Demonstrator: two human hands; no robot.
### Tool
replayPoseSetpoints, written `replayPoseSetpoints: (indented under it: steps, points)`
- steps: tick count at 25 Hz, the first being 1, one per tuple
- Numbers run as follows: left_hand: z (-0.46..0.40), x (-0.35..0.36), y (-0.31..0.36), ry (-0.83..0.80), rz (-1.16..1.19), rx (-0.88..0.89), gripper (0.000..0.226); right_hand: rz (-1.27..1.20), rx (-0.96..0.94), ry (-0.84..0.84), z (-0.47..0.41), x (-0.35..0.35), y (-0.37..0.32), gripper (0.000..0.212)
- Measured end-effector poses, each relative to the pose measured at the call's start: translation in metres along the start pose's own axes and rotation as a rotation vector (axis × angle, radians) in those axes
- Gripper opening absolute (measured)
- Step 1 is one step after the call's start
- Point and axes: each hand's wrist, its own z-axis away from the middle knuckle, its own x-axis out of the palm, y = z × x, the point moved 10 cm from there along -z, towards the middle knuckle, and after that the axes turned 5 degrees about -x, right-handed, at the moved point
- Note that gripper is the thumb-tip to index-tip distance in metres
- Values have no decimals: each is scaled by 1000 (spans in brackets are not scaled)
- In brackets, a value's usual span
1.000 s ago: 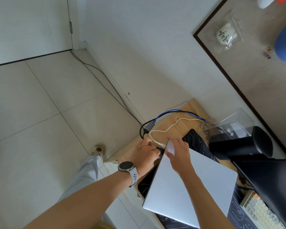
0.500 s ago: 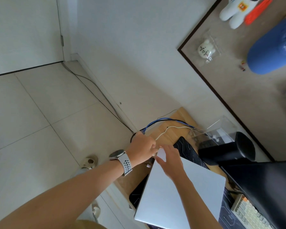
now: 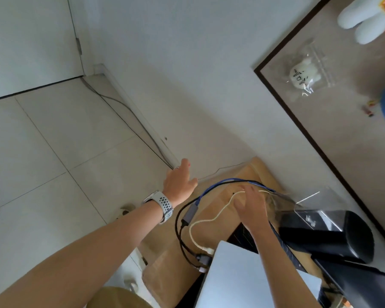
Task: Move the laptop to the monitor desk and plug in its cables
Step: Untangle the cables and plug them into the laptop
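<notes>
Laptop [image 3: 249, 281] sits closed on the desk [image 3: 211, 210], lid down, near the front edge. Three plugs crowd its left side: white cable [image 3: 211, 221], grey adapter [image 3: 203, 258], black cable [image 3: 178, 227]. They look seated, though I can't confirm full insertion.

Likely step: tidying cable slack. Do it well by pulling slack toward the back of the desk, not sideways on the plugs, and keeping the blue cable [image 3: 211, 187] clear of the edge.

Right hand [image 3: 251, 205] reaches forward over the white cable where it runs toward the clear box [image 3: 309, 203], palm down, fingers loosely spread, gripping nothing I can see. Left hand [image 3: 179, 185] is out past the desk corner, open, fingers extended, empty, watch [image 3: 162, 204] on the wrist.
</notes>
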Motion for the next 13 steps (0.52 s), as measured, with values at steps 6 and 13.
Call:
replayPoseSetpoints:
  steps: [6, 13]
  points:
    - [-77, 0, -26, -80, -32, -75, 18, 85, 96, -123, -105, 19, 18, 38]
    - [-131, 24, -55, -151, -172, -135, 11, 221, 229, -164, -172, 38, 51, 32]
